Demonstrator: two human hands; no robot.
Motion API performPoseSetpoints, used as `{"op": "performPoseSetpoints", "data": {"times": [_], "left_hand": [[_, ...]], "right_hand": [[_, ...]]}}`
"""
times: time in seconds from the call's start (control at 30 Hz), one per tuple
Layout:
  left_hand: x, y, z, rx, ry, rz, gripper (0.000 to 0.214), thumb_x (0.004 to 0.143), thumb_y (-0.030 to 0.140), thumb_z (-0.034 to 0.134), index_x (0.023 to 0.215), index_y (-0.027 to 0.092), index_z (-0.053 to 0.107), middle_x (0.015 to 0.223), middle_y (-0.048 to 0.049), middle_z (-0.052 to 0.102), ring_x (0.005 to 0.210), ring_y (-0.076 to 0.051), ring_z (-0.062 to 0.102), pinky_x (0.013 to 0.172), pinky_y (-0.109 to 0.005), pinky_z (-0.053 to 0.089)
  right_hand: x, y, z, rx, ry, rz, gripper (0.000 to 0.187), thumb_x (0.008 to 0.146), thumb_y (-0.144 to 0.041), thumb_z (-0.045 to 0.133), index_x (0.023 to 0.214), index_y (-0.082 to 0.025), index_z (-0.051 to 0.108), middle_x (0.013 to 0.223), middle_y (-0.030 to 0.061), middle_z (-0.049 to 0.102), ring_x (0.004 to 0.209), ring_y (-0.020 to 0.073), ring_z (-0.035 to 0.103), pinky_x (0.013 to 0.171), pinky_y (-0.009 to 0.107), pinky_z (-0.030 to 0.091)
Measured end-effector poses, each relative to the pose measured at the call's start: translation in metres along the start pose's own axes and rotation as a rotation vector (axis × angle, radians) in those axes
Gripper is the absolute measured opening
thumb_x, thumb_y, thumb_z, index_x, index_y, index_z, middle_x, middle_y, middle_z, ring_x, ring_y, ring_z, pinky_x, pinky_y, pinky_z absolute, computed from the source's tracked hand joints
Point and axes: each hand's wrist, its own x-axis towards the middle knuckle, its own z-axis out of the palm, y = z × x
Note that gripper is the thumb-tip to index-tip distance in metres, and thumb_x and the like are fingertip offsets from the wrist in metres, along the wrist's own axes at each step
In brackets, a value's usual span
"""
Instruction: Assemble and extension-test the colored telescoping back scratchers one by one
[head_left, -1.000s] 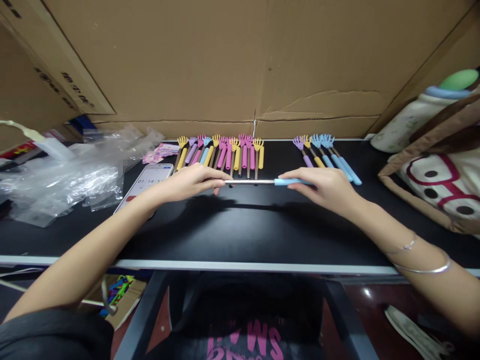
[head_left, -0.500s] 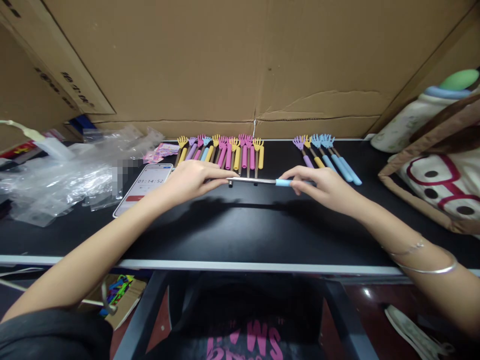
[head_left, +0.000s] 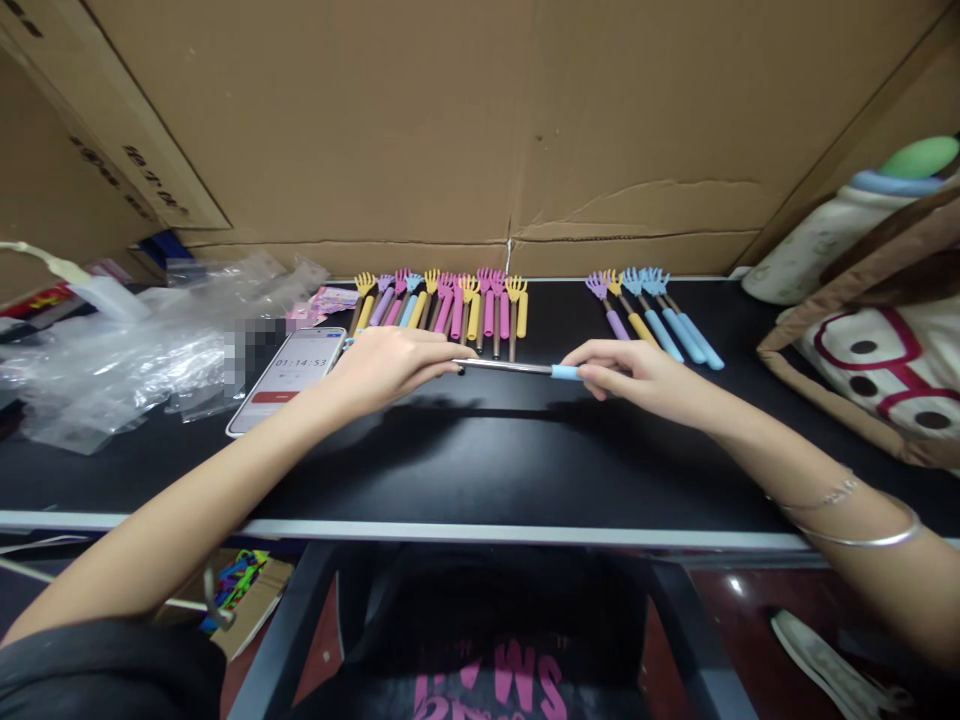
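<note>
A back scratcher (head_left: 517,367) with a bare metal rod and a light blue grip is held level above the black table. My left hand (head_left: 394,362) is closed around its left part, and a bit of blue shows beyond the knuckles. Thumb and fingers of my right hand (head_left: 630,372) pinch the blue grip. Behind my hands lies a row of yellow, pink, purple and blue back scratchers (head_left: 457,305), their claws pointing away. A smaller group of back scratchers (head_left: 652,318), mostly blue, lies beyond my right hand.
A phone (head_left: 289,375) running a timer lies left of my left hand. Clear plastic bags (head_left: 150,345) are heaped at the left, near pink printed cards (head_left: 322,305). A cardboard wall (head_left: 480,130) closes the back. At right stand a bottle (head_left: 817,235) and a cloth bag (head_left: 862,370).
The rod has tilted slightly, and a dark-tipped end that hung below it by my left fingertips is now mostly hidden. Both hands keep their hold and have barely moved.
</note>
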Motion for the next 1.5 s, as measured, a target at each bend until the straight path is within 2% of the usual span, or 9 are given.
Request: {"op": "performPoseSetpoints", "data": {"times": [0.17, 0.27, 0.37, 0.5, 0.7, 0.87, 1.03, 1.3, 1.5], "left_hand": [[0.002, 0.0, -0.002, -0.17, -0.094, -0.127, 0.046, 0.104, 0.048, 0.038, 0.12, 0.022, 0.072, 0.112, -0.0048, 0.076, 0.097, -0.02, 0.071, 0.08, -0.027, 0.048], [0.005, -0.002, -0.005, -0.346, -0.199, -0.173, 0.043, 0.102, 0.047, 0.042, 0.118, 0.02, 0.072, 0.092, -0.0036, 0.077, 0.082, -0.017, 0.069, 0.074, -0.024, 0.046], [0.006, -0.003, -0.007, -0.499, -0.307, -0.193, 0.043, 0.101, 0.046, 0.044, 0.117, 0.018, 0.072, 0.076, -0.0009, 0.072, 0.07, -0.014, 0.064, 0.069, -0.022, 0.045], [0.006, -0.001, -0.006, -0.493, -0.281, -0.217, 0.043, 0.1, 0.046, 0.045, 0.118, 0.018, 0.072, 0.08, -0.0021, 0.074, 0.071, -0.015, 0.066, 0.07, -0.024, 0.046], [0.003, 0.002, 0.0, -0.321, -0.095, -0.194, 0.041, 0.099, 0.047, 0.048, 0.119, 0.023, 0.074, 0.113, -0.0065, 0.076, 0.095, -0.022, 0.073, 0.082, -0.029, 0.05], [0.001, 0.003, 0.0, -0.081, -0.008, -0.076, 0.04, 0.103, 0.045, 0.043, 0.118, 0.026, 0.075, 0.099, -0.0039, 0.079, 0.083, -0.018, 0.073, 0.063, -0.025, 0.044], [0.002, 0.005, 0.0, 0.088, 0.052, 0.039, 0.041, 0.105, 0.043, 0.04, 0.115, 0.026, 0.075, 0.081, -0.0036, 0.076, 0.077, -0.017, 0.071, 0.056, -0.025, 0.037], [0.003, 0.01, 0.002, 0.033, -0.024, -0.093, 0.04, 0.104, 0.044, 0.039, 0.112, 0.025, 0.073, 0.104, -0.0036, 0.078, 0.093, -0.019, 0.072, 0.068, -0.024, 0.045], [0.005, 0.009, -0.004, -0.037, -0.076, -0.219, 0.037, 0.101, 0.044, 0.045, 0.115, 0.026, 0.074, 0.099, -0.0029, 0.079, 0.082, -0.018, 0.072, 0.064, -0.024, 0.041]], "right_hand": [[-0.005, -0.003, 0.002, -0.228, 0.148, -0.122, 0.034, 0.096, -0.045, 0.05, 0.106, -0.02, 0.071, 0.082, 0.0036, 0.074, 0.067, 0.015, 0.065, 0.066, 0.028, 0.044], [-0.008, -0.004, 0.006, -0.393, 0.256, -0.207, 0.029, 0.097, -0.041, 0.051, 0.107, -0.023, 0.072, 0.101, 0.0039, 0.078, 0.084, 0.018, 0.072, 0.073, 0.028, 0.047], [-0.009, -0.003, 0.01, -0.521, 0.325, -0.262, 0.03, 0.099, -0.042, 0.05, 0.107, -0.025, 0.073, 0.1, 0.0029, 0.079, 0.088, 0.0186, 0.073, 0.071, 0.028, 0.048], [-0.008, 0.0, 0.012, -0.577, 0.358, -0.293, 0.031, 0.1, -0.041, 0.048, 0.107, -0.024, 0.073, 0.098, 0.003, 0.079, 0.089, 0.0187, 0.073, 0.07, 0.028, 0.047], [-0.007, 0.0, 0.007, -0.463, 0.292, -0.246, 0.029, 0.1, -0.041, 0.049, 0.109, -0.024, 0.071, 0.1, 0.0041, 0.078, 0.083, 0.0178, 0.072, 0.069, 0.027, 0.044], [-0.004, -0.001, 0.004, -0.198, 0.122, -0.128, 0.035, 0.099, -0.046, 0.047, 0.107, -0.019, 0.069, 0.066, 0.0001, 0.067, 0.059, 0.0126, 0.059, 0.058, 0.025, 0.038], [-0.001, 0.0, 0.005, 0.103, -0.066, 0.014, 0.041, 0.096, -0.052, 0.049, 0.104, -0.015, 0.065, 0.062, -0.0028, 0.058, 0.05, 0.0089, 0.047, 0.053, 0.024, 0.036], [0.0, -0.003, 0.002, 0.018, 0.056, 0.041, 0.038, 0.089, -0.053, 0.057, 0.097, -0.017, 0.067, 0.061, 0.0003, 0.063, 0.057, 0.0133, 0.056, 0.058, 0.027, 0.04], [0.0, 0.004, -0.008, 0.05, 0.141, 0.096, 0.035, 0.083, -0.052, 0.065, 0.09, -0.017, 0.068, 0.061, 0.0006, 0.065, 0.054, 0.0115, 0.055, 0.054, 0.026, 0.041]]}}
